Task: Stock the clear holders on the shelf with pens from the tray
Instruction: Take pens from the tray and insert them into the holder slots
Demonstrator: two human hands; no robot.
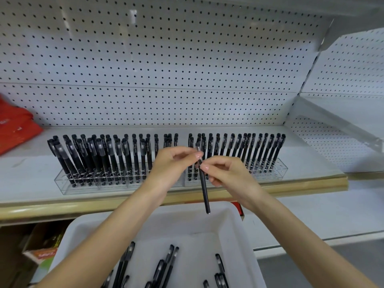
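Observation:
I hold one black pen (204, 192) nearly upright over the tray, cap end up. My left hand (172, 165) pinches its cap end and my right hand (224, 173) pinches the barrel just below. Two clear holders stand side by side on the shelf (31, 183): the left holder (66, 187) and the right holder (278, 173), both packed with upright black pens (128, 159). My hands hide the gap where the holders meet. The white tray (245, 235) below holds several loose black pens (166, 267).
A white pegboard (166, 69) backs the shelf. A red bag (14, 129) lies at the shelf's far left. The shelf has a tan front edge (83, 204). A box with colourful packs (41, 254) sits lower left.

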